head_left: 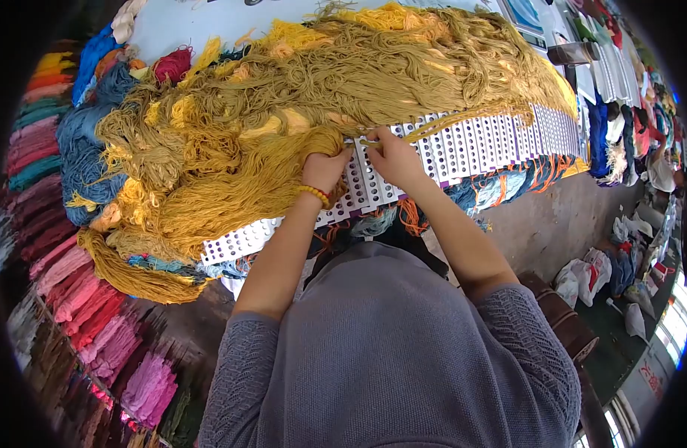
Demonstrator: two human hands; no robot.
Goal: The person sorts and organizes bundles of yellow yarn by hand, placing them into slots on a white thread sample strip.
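Observation:
My left hand (325, 170), with a beaded bracelet at the wrist, is closed on the end of a thick mustard-yellow yarn hank (231, 179). The hank spreads leftward over a row of white punched cards (440, 149) with round holes. Just to the right, my right hand (396, 159) has its thumb and fingers pinched on a thin bit of the yarn, above the cards. Loose mustard strands (470, 118) lie beyond it to the right. Behind both hands is a big heap of olive yarn (343, 75) with yellow patches.
Blue yarn (89, 164) is piled at the left end of the table. Coloured hanks (67, 276) hang in rows at far left. Blue and orange threads (500, 187) dangle below the cards' front edge. At right are a brown stool (560, 317) and white bags (582, 276) on the floor.

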